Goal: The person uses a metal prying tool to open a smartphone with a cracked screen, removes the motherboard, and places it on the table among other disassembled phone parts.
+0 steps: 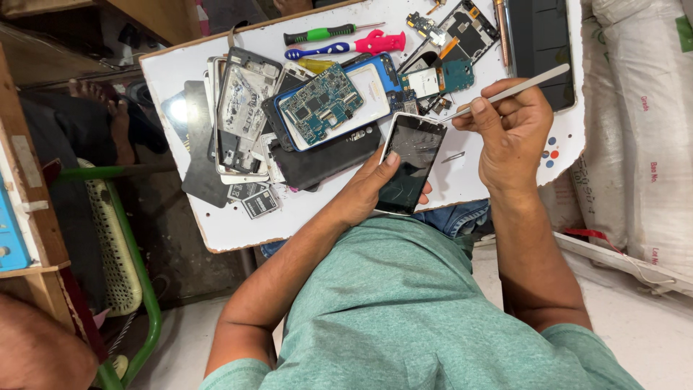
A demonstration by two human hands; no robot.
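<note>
Here, a dark smartphone (409,163) with a cracked black screen is held in the left hand (364,189), whose fingers are closed around the lower part of the phone, the thumb laid along its left edge. The phone is tilted, its top end toward the pile of parts, and it is held over the near edge of the white bench (216,224).

A thin, pale grey prying tool (509,90) is pinched in the right hand (511,130), between the thumb and the first fingers, which are shut firmly on it. The tool is angled so that its long end points up and to the right, while its short working tip is aimed down toward the top right corner of the phone; whether the tip is touching the phone cannot be told.

Behind the phone, a blue-framed phone body (339,101) is seen with a teal circuit board (323,105) lying in it, stacked on several dark back covers and grey frames (242,108). Two flat batteries (253,198) are placed near the left front of the pile. Further back, three screwdrivers are laid side by side: one with a green and black handle (317,33), one with a blue handle (317,50) and one with a pink handle (379,42). Another opened phone shell (465,32) is set at the far right of the bench, close to a smaller teal board (444,78).
</note>
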